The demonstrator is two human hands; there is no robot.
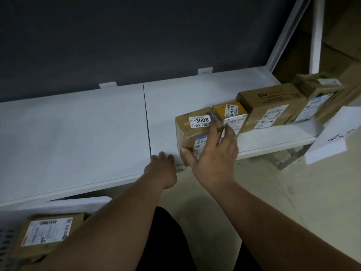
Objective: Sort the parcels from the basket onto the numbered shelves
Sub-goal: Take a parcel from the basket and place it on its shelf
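A small brown parcel labelled 3006 stands on the white shelf, at the left end of a row of parcels. My right hand lies against its front face with fingers spread and nearly straight, thumb at its lower left corner. My left hand rests on the shelf's front edge just left of that parcel, fingers curled over the lip. Another brown parcel with a white label lies in the grey basket at the bottom left.
To the right of the 3006 parcel stand a yellow parcel, a larger brown box and a further box. A white paper tag marked 4-3 hangs at the shelf's right end. A white upright frames the right side.
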